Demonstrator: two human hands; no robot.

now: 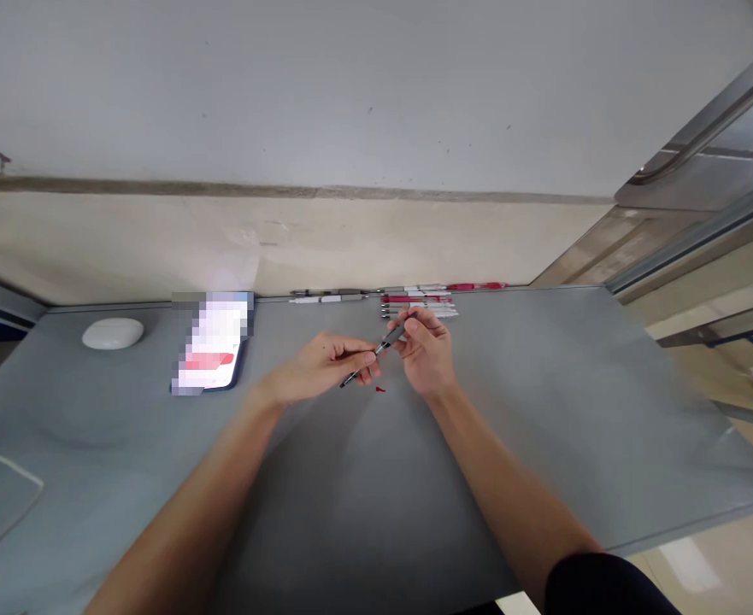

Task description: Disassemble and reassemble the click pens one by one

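I am in a simple desk corner, office or home I cannot tell: grey desk [543,401] against marked wall [350,102], pens [416,299], phone [213,342].

Left hand [334,363]: thumb and fingers pinched together, thumb uppermost, fingertips pointing right
Right hand [431,354]: thumb pressed toward curled fingers, near the left fingertips
Left wrist [272,395]: angled inward
Right wrist [441,391]: nearly straight
Left forearm [215,478]: bare, slanting up from lower left
Right forearm [504,470]: bare, slanting up and leftward from lower right
Hands in view: 2, close together
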